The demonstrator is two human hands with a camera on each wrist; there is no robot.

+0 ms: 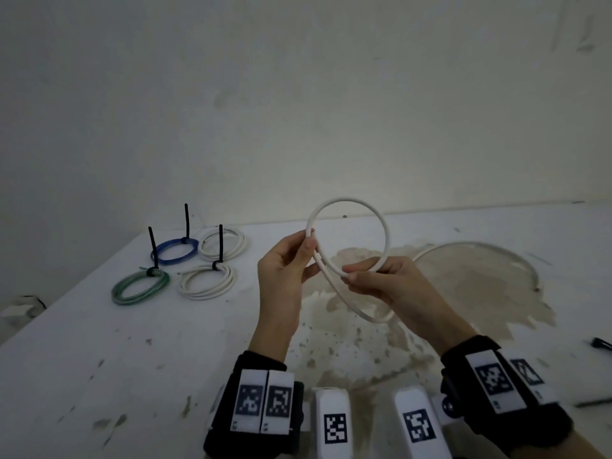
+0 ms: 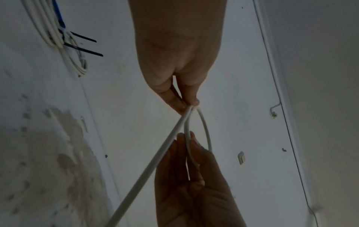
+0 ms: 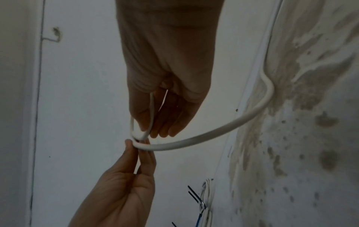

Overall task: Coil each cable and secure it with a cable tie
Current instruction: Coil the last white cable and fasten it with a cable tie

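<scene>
I hold a white cable (image 1: pixel 347 202) above the table, bent into one round loop. My left hand (image 1: pixel 309 238) pinches the cable's end and the crossing strand at the loop's left side. My right hand (image 1: pixel 352 272) pinches the loop's lower right part between thumb and fingers. A second, slack turn hangs under both hands, and the cable's tail (image 1: pixel 516 260) curves away over the table to the right. In the left wrist view my left hand (image 2: pixel 191 104) pinches the cable (image 2: pixel 155 161) where the strands meet. In the right wrist view the right hand (image 3: pixel 147 132) holds thin strands of the cable (image 3: pixel 213 132).
Several tied coils lie at the table's back left: a blue coil (image 1: pixel 175 251), a green coil (image 1: pixel 140 286) and two white coils (image 1: pixel 223 243) (image 1: pixel 207 281), with black cable ties (image 1: pixel 220 243) sticking up. A dark item (image 1: pixel 601 342) lies at the right edge. A brown stain (image 1: pixel 430 293) covers the table under my hands.
</scene>
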